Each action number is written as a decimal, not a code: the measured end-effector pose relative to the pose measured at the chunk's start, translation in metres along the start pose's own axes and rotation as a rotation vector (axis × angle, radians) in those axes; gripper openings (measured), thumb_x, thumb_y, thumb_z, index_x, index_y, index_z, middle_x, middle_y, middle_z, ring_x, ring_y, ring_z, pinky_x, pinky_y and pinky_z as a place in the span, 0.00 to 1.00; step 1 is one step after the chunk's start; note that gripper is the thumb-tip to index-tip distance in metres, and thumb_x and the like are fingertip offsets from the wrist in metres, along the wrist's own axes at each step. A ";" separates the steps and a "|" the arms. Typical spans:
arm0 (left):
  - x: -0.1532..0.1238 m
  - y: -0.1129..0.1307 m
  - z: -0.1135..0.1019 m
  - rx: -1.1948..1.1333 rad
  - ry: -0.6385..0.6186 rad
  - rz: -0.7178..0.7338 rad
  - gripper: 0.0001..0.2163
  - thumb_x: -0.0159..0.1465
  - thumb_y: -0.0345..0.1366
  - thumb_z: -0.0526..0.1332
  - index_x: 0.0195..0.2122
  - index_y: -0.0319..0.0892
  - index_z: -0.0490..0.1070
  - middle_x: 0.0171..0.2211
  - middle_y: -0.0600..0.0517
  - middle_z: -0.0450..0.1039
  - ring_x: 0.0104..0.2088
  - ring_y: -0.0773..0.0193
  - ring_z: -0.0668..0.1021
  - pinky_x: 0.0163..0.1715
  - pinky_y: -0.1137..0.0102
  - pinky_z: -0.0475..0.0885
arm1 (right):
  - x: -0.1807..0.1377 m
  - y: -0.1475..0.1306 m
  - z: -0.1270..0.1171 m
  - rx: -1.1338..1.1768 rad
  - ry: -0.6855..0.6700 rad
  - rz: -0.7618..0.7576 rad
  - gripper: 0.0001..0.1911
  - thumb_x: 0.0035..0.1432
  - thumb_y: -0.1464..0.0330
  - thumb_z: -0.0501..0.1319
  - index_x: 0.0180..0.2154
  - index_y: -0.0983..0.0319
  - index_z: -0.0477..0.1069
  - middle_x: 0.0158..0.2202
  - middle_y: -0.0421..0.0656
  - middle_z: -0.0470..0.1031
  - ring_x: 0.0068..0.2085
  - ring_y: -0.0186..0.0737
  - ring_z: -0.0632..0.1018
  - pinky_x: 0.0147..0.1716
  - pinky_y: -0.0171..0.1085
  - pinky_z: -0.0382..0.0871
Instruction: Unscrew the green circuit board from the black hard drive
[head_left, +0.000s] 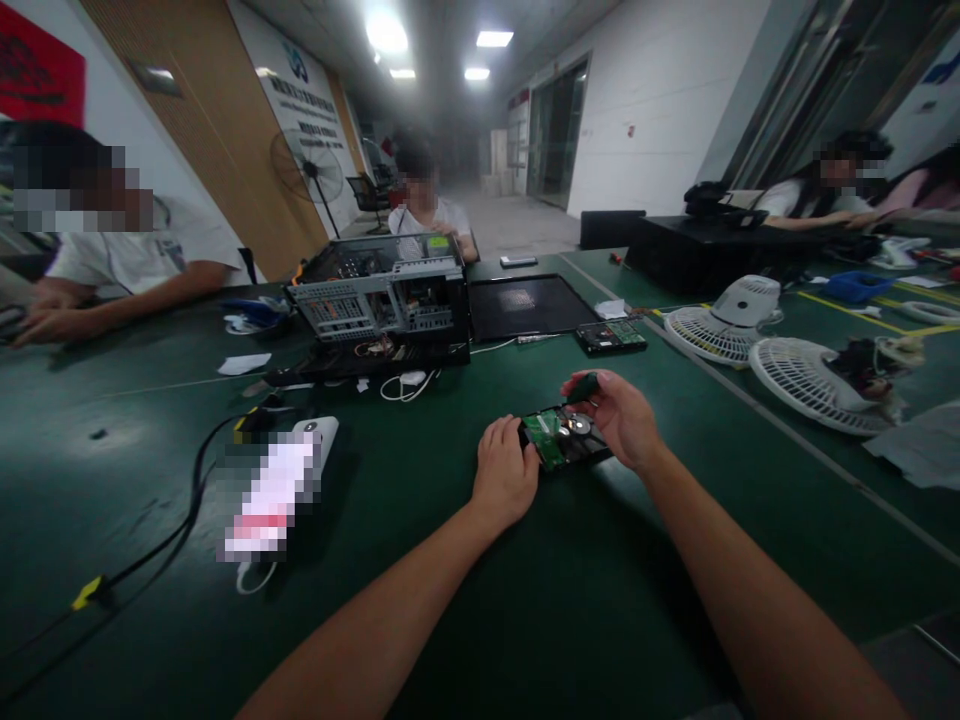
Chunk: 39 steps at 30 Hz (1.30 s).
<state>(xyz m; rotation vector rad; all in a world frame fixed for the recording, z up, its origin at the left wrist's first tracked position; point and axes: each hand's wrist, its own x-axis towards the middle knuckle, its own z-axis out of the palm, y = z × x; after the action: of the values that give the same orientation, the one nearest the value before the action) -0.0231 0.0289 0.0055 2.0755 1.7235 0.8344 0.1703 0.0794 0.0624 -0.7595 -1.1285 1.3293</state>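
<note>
A hard drive (564, 438) lies circuit-board side up on the green table (420, 600), its green board and round motor hub showing. My left hand (504, 478) rests curled against the drive's left edge and steadies it. My right hand (619, 412) hovers over the drive's far right corner, fingers closed around a small dark green-handled tool (583, 386) that points down at the board.
An open computer case (386, 300) and a black side panel (525, 305) lie farther back, with a second drive (610, 336) to the right. White fan parts (810, 375) sit at right. A blurred phone (274, 490) with cables lies at left. Other people sit around the table.
</note>
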 end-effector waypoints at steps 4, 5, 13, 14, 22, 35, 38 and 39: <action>0.001 0.000 0.001 0.008 0.000 -0.007 0.21 0.71 0.39 0.51 0.63 0.36 0.64 0.64 0.39 0.65 0.67 0.50 0.64 0.69 0.52 0.57 | 0.000 0.000 -0.001 -0.073 -0.016 -0.011 0.13 0.62 0.58 0.65 0.45 0.56 0.80 0.40 0.45 0.80 0.43 0.43 0.79 0.35 0.38 0.75; 0.000 0.000 0.001 0.007 0.000 -0.007 0.21 0.71 0.39 0.51 0.62 0.37 0.65 0.64 0.39 0.66 0.67 0.50 0.64 0.69 0.52 0.57 | 0.000 0.000 -0.001 -0.086 -0.016 -0.012 0.14 0.62 0.58 0.65 0.46 0.56 0.80 0.41 0.45 0.79 0.42 0.42 0.78 0.33 0.37 0.74; -0.001 0.003 -0.003 0.005 0.009 0.013 0.18 0.70 0.42 0.54 0.58 0.40 0.67 0.62 0.40 0.68 0.65 0.48 0.66 0.67 0.51 0.60 | -0.003 -0.003 0.004 -0.117 0.009 -0.026 0.11 0.58 0.58 0.68 0.38 0.57 0.80 0.40 0.43 0.79 0.35 0.38 0.76 0.31 0.37 0.73; -0.001 0.003 -0.003 0.007 0.009 0.018 0.19 0.70 0.42 0.54 0.58 0.39 0.67 0.61 0.40 0.68 0.65 0.48 0.67 0.67 0.51 0.60 | -0.003 -0.003 0.005 -0.103 0.011 -0.029 0.10 0.58 0.58 0.69 0.37 0.57 0.79 0.41 0.43 0.80 0.37 0.40 0.78 0.33 0.38 0.74; 0.000 0.000 0.000 0.025 0.008 0.024 0.19 0.70 0.42 0.54 0.58 0.39 0.66 0.60 0.40 0.69 0.64 0.49 0.67 0.67 0.52 0.60 | -0.001 0.001 0.002 0.018 0.004 0.011 0.15 0.63 0.53 0.63 0.39 0.57 0.77 0.42 0.46 0.81 0.46 0.46 0.81 0.41 0.44 0.78; 0.000 -0.002 0.002 0.015 0.000 0.026 0.20 0.70 0.42 0.54 0.59 0.39 0.66 0.60 0.40 0.69 0.65 0.48 0.66 0.67 0.51 0.59 | 0.001 0.002 0.003 -0.037 0.048 -0.008 0.15 0.63 0.57 0.62 0.46 0.56 0.81 0.42 0.46 0.79 0.43 0.43 0.77 0.33 0.38 0.74; 0.000 -0.002 0.001 0.014 -0.006 0.025 0.20 0.70 0.43 0.54 0.60 0.39 0.65 0.60 0.40 0.69 0.66 0.48 0.66 0.67 0.52 0.59 | 0.001 0.001 0.003 -0.076 0.050 -0.031 0.12 0.62 0.58 0.64 0.40 0.57 0.81 0.40 0.45 0.78 0.42 0.43 0.77 0.33 0.37 0.73; 0.000 -0.002 0.001 0.015 -0.008 0.023 0.20 0.70 0.43 0.54 0.60 0.39 0.65 0.60 0.40 0.69 0.66 0.48 0.66 0.67 0.52 0.59 | 0.001 0.001 0.002 -0.086 0.050 -0.042 0.11 0.61 0.58 0.65 0.39 0.57 0.81 0.39 0.44 0.78 0.41 0.42 0.77 0.33 0.37 0.73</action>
<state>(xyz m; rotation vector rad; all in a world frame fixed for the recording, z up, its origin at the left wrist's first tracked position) -0.0239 0.0292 0.0038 2.1087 1.7103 0.8216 0.1677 0.0801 0.0626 -0.8238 -1.1613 1.2268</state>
